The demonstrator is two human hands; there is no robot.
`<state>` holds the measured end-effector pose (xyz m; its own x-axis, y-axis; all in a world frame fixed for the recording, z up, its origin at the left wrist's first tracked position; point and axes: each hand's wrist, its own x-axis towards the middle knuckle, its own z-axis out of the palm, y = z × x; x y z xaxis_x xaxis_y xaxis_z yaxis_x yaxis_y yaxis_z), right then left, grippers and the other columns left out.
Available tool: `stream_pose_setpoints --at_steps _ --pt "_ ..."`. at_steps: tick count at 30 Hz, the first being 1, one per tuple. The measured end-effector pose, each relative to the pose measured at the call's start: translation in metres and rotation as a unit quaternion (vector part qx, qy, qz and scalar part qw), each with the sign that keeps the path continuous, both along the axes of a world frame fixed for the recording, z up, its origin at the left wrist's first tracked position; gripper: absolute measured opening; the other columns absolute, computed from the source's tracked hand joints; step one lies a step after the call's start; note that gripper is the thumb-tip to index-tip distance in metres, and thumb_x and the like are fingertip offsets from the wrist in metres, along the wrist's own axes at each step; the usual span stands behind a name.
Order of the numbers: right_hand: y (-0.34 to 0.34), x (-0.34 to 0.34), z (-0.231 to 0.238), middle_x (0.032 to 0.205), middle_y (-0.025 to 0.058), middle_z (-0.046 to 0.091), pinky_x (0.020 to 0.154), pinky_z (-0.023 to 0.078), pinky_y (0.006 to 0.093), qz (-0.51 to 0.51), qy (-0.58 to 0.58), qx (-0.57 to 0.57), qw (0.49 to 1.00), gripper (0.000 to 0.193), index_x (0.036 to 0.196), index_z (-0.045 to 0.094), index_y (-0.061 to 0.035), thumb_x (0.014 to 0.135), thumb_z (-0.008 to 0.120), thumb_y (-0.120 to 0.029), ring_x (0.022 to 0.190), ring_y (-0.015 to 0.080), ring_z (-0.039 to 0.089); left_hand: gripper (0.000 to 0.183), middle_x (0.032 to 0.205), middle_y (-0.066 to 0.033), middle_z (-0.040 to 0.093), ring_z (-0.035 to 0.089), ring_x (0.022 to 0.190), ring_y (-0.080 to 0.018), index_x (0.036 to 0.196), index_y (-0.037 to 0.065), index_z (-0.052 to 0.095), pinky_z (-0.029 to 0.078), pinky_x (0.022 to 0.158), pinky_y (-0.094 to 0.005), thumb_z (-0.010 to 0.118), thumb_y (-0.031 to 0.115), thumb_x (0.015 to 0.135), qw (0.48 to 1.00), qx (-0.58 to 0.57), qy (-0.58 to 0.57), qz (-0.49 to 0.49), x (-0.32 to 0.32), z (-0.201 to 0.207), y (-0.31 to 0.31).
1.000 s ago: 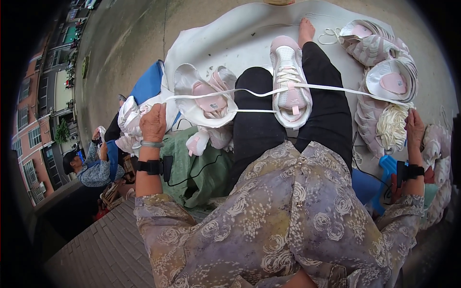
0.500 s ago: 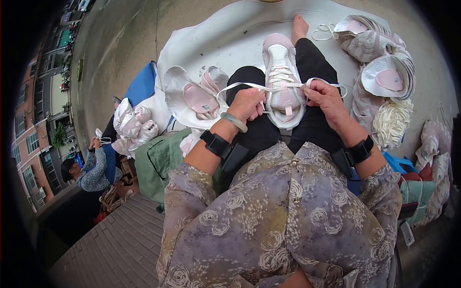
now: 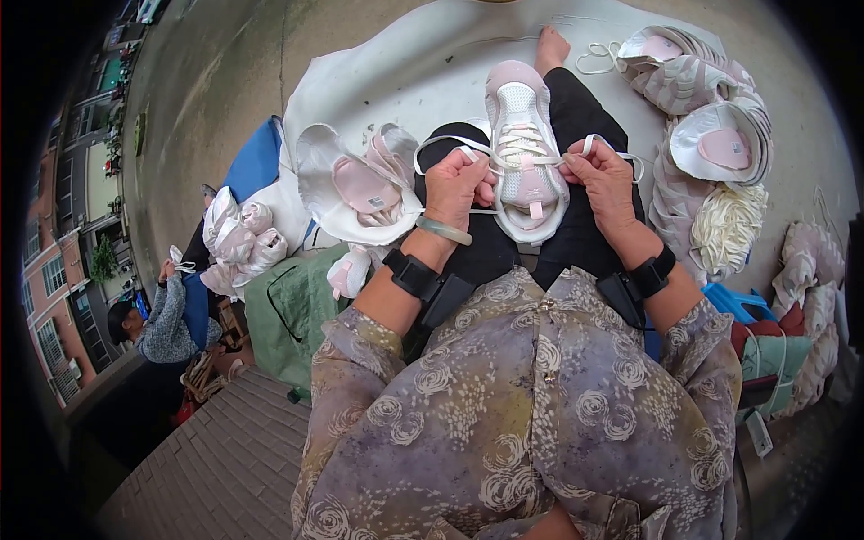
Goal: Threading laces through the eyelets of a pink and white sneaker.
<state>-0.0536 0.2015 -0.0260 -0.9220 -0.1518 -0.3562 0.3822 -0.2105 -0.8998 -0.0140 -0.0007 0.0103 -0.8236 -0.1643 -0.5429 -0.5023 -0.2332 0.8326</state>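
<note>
A pink and white sneaker upper (image 3: 520, 99) lies between my thighs, its toe pointing away from me and its heel toward me. White shoelace (image 3: 507, 141) criss-crosses its front. At the left of the shoe's opening, my left hand (image 3: 460, 184) is closed on one end of the lace, which loops out over my knee. My right hand (image 3: 601, 180) pinches the other end at the right side, with a loop standing up beside the fingers. Between both hands the lace crosses over the pink tongue (image 3: 537, 189).
Nested shoe uppers (image 3: 358, 184) lie at my left, beside a green bag (image 3: 286, 310). More stacked uppers (image 3: 720, 144) and a bundle of white laces (image 3: 731, 225) are at my right. A white sheet (image 3: 396, 76) spreads ahead. Another person (image 3: 175, 315) sits at far left.
My hands have drawn closer together over the shoe, and the lace between them is shorter. The left loop has swung upward.
</note>
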Motion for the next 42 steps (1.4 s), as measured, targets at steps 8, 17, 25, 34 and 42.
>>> stream_pose_setpoints --at_steps 8,17,25,34,42 --pt "-0.003 0.002 0.001 0.071 0.0025 0.058 0.060 0.048 0.0190 -0.020 0.011 -0.009 1.000 0.005 0.084 0.059 0.0003 0.080 0.058 -0.002 0.065 0.0071 0.056 0.007 0.066 -0.0042 0.059 0.053 0.047 -0.0067 0.078 0.004 0.056 0.044 0.042 -0.0188 0.058 0.010 0.082 1.000 0.014 -0.001 -0.010 0.008 0.002 0.000" --pt "-0.004 0.001 0.001 0.073 0.0022 0.058 0.060 0.046 0.0234 0.083 0.262 0.264 0.924 0.007 0.082 0.056 -0.0013 0.078 0.061 -0.003 0.066 0.0082 0.056 0.003 0.061 -0.0022 0.056 0.050 0.045 -0.0048 0.080 0.004 0.052 0.038 0.038 -0.0170 0.054 0.005 0.082 0.998 0.002 0.065 -0.020 0.008 -0.005 0.000" --pt "-0.012 0.003 -0.002 0.063 0.0073 0.054 0.053 0.043 0.0288 0.068 0.240 0.306 0.919 0.018 0.079 0.051 -0.0036 0.074 0.065 -0.014 0.056 0.0172 0.053 0.005 0.059 0.0006 0.053 0.046 0.047 -0.0042 0.082 0.002 0.051 0.038 0.043 -0.0213 0.054 0.002 0.078 0.971 -0.178 0.160 0.020 0.001 -0.021 0.012" --pt "-0.005 0.015 0.017 0.053 0.0034 0.050 0.047 0.042 0.0321 0.190 0.306 0.464 0.809 0.039 0.072 0.045 -0.0087 0.073 0.064 -0.043 0.049 0.0202 0.053 0.006 0.059 -0.0036 0.055 0.051 0.048 -0.0087 0.082 0.002 0.051 0.041 0.046 -0.0252 0.053 0.004 0.077 0.963 -0.204 0.170 0.040 0.001 -0.028 0.011" --pt "0.003 0.004 0.005 0.053 0.0069 0.049 0.049 0.041 0.0330 0.179 0.283 0.420 0.844 0.034 0.067 0.045 -0.0065 0.076 0.063 -0.034 0.050 0.0223 0.052 0.011 0.063 -0.0171 0.054 0.056 0.062 -0.0363 0.082 0.003 0.047 0.044 0.054 -0.0407 0.052 0.007 0.073 0.866 -0.421 0.251 -0.099 0.000 -0.025 0.015"
